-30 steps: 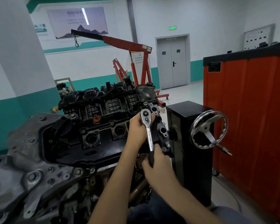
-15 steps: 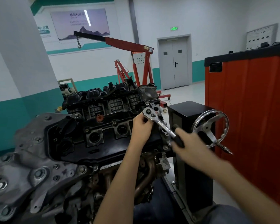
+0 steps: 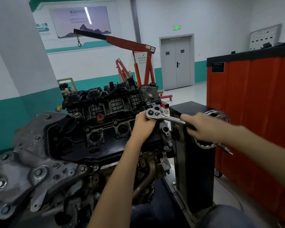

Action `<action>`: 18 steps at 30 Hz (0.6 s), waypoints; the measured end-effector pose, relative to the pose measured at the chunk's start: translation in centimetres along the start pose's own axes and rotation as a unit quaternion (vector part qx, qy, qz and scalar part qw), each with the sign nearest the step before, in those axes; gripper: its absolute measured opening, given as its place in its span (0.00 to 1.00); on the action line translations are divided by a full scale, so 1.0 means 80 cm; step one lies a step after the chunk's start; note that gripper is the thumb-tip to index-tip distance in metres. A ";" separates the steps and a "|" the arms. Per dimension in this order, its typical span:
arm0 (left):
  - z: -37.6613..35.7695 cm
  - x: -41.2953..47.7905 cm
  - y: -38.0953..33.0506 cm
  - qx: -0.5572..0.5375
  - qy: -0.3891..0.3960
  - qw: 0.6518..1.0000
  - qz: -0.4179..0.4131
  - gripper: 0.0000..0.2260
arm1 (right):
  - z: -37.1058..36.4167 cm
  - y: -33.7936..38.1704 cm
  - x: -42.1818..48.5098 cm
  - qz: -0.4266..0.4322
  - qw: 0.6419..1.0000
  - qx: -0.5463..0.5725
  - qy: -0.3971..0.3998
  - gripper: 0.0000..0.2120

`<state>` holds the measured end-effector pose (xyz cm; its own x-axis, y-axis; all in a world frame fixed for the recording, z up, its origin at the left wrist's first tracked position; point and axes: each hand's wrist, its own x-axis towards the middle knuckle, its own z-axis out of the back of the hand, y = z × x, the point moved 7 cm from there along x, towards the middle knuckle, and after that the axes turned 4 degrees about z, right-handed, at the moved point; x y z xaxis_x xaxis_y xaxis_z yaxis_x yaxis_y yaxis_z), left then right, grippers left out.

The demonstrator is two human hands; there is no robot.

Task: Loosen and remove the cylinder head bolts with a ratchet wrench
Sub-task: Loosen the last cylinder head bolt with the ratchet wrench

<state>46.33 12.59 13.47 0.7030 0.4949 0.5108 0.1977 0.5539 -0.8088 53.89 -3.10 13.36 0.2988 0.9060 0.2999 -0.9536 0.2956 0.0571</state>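
A black engine (image 3: 105,129) on a stand fills the middle, its cylinder head cover facing me. A chrome ratchet wrench (image 3: 164,116) sits with its round head at the cover's right end and its handle pointing right. My left hand (image 3: 144,125) is curled just under the ratchet head, gripping the socket or extension below it; the bolt itself is hidden. My right hand (image 3: 202,127), blurred with motion, grips the wrench's black handle end.
A black stand post (image 3: 192,162) with a chrome handwheel (image 3: 220,116) stands right of the engine. An orange tool cabinet (image 3: 253,112) fills the right side. A red engine hoist (image 3: 138,51) stands behind, near grey double doors (image 3: 176,63).
My right hand has swung the wrench handle anticlockwise, from pointing down toward me to pointing right. My left hand stayed at the ratchet head.
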 end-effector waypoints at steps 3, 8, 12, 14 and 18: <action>0.002 -0.002 0.005 0.007 -0.016 1.000 -0.001 0.16 | 0.018 -0.012 0.015 0.009 0.997 -0.073 -0.010 0.10; -0.002 -0.007 0.013 -0.026 -0.059 0.998 -0.005 0.13 | -0.071 0.054 -0.037 -0.099 0.955 0.234 -0.153 0.09; -0.005 -0.007 0.011 -0.041 -0.044 0.998 -0.011 0.23 | -0.119 0.132 -0.019 -0.171 0.864 0.405 -0.246 0.06; -0.005 -0.005 0.011 -0.040 -0.036 0.999 -0.006 0.24 | -0.127 0.145 -0.009 -0.175 0.854 0.424 -0.244 0.07; -0.003 0.001 0.009 -0.021 -0.010 1.000 -0.007 0.24 | -0.102 0.092 -0.026 -0.116 0.916 0.344 -0.170 0.09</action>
<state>46.70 12.88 12.87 0.6860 0.5004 0.5281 0.2363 0.5333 -0.8123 46.56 -0.30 5.38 0.5798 0.6610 0.4763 -0.6979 0.1013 0.7090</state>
